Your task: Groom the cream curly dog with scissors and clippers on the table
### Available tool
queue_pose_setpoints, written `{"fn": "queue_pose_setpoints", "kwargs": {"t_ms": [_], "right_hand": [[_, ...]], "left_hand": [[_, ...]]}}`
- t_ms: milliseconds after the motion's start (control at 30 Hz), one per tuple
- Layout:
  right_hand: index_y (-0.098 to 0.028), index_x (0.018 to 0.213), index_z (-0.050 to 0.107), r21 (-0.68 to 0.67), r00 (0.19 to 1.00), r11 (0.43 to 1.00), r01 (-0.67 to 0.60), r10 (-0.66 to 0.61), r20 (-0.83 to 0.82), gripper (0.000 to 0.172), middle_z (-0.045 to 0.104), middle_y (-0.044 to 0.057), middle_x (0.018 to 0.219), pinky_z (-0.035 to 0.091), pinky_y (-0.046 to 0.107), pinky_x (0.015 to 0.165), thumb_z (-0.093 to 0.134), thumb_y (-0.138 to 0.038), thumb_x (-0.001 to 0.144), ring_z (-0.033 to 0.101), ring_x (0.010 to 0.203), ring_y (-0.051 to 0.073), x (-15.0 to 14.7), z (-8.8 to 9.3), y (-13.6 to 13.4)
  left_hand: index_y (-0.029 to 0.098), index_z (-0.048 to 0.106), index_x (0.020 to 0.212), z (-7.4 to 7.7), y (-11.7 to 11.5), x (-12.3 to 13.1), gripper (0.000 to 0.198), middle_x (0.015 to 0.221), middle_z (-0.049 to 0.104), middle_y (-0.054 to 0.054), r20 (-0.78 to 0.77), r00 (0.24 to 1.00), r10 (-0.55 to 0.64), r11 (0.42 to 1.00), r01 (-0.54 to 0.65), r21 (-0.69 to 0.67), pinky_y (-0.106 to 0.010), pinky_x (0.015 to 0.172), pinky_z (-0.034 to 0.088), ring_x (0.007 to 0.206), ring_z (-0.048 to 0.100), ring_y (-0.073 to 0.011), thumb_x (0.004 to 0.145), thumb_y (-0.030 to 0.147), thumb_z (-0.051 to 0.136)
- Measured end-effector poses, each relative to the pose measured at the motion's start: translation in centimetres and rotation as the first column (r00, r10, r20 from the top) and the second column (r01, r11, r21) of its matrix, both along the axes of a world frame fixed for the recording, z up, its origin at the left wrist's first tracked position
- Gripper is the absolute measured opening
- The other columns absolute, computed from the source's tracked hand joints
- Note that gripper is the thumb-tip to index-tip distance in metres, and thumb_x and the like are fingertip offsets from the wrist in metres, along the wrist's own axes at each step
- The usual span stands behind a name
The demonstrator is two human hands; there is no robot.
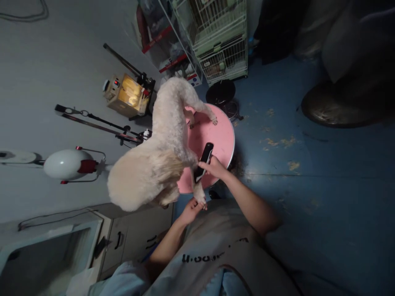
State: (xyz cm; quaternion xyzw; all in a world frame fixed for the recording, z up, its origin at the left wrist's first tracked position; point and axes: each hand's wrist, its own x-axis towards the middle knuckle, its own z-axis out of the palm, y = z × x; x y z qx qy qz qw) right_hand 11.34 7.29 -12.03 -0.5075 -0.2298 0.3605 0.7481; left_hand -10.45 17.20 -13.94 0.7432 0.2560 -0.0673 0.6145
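Note:
A cream, curly-coated dog [168, 119] stands on a round pink grooming table [222, 131], its large fluffy head toward the lower left. My left hand [191, 209] is closed on the dog's front paw and holds that leg out past the table's rim. In my right hand [214, 166] is a black hair clipper [204, 160], its lower end against the same foreleg. The clipper's blade is too small to make out. The coat on the body is short, while the head and ear hair is longer.
Behind the table stand a boxy device with a yellow-lit side [131, 92] and a black arm stand [101, 123]. A white lamp [66, 164] is at left. Pale green cages [222, 53] and a black stool [220, 91] stand beyond. Hair clumps [290, 142] lie on the blue floor.

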Motion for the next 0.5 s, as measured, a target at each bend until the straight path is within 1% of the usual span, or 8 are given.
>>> {"fn": "queue_pose_setpoints", "kwargs": {"t_ms": [100,133,200,267,300,367,433,500], "right_hand": [[-0.017,0.072,0.053,0.023,0.968,0.968,-0.25,0.25,-0.026,0.023,0.055,-0.006,0.052,0.039,0.017,0.04,0.068,-0.035,0.069,0.05,0.042,0.008,-1.4,-1.3,-0.2],[-0.016,0.073,0.054,0.033,0.957,0.959,-0.281,0.283,-0.062,0.024,0.056,-0.006,0.053,0.039,0.018,0.039,0.068,-0.035,0.069,0.049,0.041,0.007,-1.7,-1.7,-0.3],[-0.015,0.076,0.056,0.063,0.967,0.979,-0.193,0.201,-0.158,0.025,0.058,-0.005,0.054,0.036,0.017,0.037,0.067,-0.037,0.07,0.045,0.038,0.006,-1.7,-2.3,-0.1],[-0.015,0.079,0.056,0.078,0.971,0.997,-0.02,0.037,-0.236,0.025,0.059,-0.005,0.057,0.035,0.016,0.038,0.064,-0.038,0.072,0.042,0.039,0.004,-1.1,-2.5,0.5],[-0.015,0.08,0.057,0.077,0.969,0.997,0.006,0.013,-0.247,0.026,0.06,-0.004,0.058,0.036,0.016,0.039,0.064,-0.039,0.071,0.043,0.04,0.005,-0.8,-2.6,0.9],[-0.016,0.082,0.058,0.056,0.965,0.992,-0.115,0.125,-0.23,0.029,0.063,-0.003,0.063,0.04,0.018,0.043,0.07,-0.036,0.065,0.052,0.046,0.008,-0.7,-2.8,1.3],[-0.016,0.083,0.059,0.006,0.944,0.968,-0.251,0.247,-0.217,0.031,0.066,0.001,0.068,0.046,0.023,0.048,0.073,-0.032,0.06,0.061,0.055,0.014,-1.2,-3.2,1.0],[-0.017,0.081,0.059,-0.056,0.952,0.967,-0.248,0.232,-0.198,0.024,0.068,0.006,0.071,0.05,0.028,0.055,0.068,-0.033,0.064,0.066,0.064,0.02,-2.2,-3.8,0.3]], "left_hand": [[0.014,0.066,0.086,1.0,0.3,-0.6,0.051,0.072,0.064,-0.007,-0.051,0.999,0.012,1.0,-0.013,-0.025,-0.03,0.067,0.046,0.066,0.059,-0.0173,0.075,0.064,0.066],[0.014,0.066,0.082,1.3,0.3,-0.7,0.051,0.071,0.064,-0.007,-0.063,0.998,0.017,1.0,-0.018,-0.015,-0.029,0.067,0.046,0.065,0.058,-0.0168,0.075,0.064,0.066],[0.014,0.065,0.077,2.0,0.3,-0.7,0.052,0.07,0.062,-0.006,-0.077,0.997,-0.005,0.999,0.003,-0.033,-0.028,0.067,0.045,0.065,0.057,-0.0156,0.074,0.065,0.066],[0.014,0.064,0.083,2.5,0.3,-0.5,0.053,0.072,0.061,-0.006,-0.08,0.996,-0.038,0.995,0.03,-0.099,-0.028,0.068,0.044,0.066,0.056,-0.0145,0.073,0.066,0.067],[0.014,0.064,0.086,2.7,0.4,-0.4,0.054,0.073,0.061,-0.005,-0.079,0.996,-0.049,0.991,0.038,-0.132,-0.027,0.067,0.044,0.065,0.056,-0.0142,0.072,0.065,0.068],[0.014,0.064,0.087,2.7,0.6,-0.4,0.053,0.074,0.061,-0.006,-0.075,0.996,-0.053,0.987,0.041,-0.156,-0.028,0.066,0.044,0.065,0.056,-0.0143,0.072,0.064,0.069],[0.015,0.065,0.082,2.3,1.0,-0.7,0.049,0.073,0.061,-0.006,-0.059,0.997,-0.041,0.992,0.033,-0.118,-0.029,0.066,0.045,0.065,0.056,-0.0155,0.074,0.063,0.067],[0.016,0.067,0.077,1.7,1.3,-1.1,0.045,0.073,0.063,-0.007,-0.055,0.997,-0.048,0.998,0.045,-0.05,-0.032,0.068,0.047,0.067,0.058,-0.0179,0.077,0.062,0.064]]}}
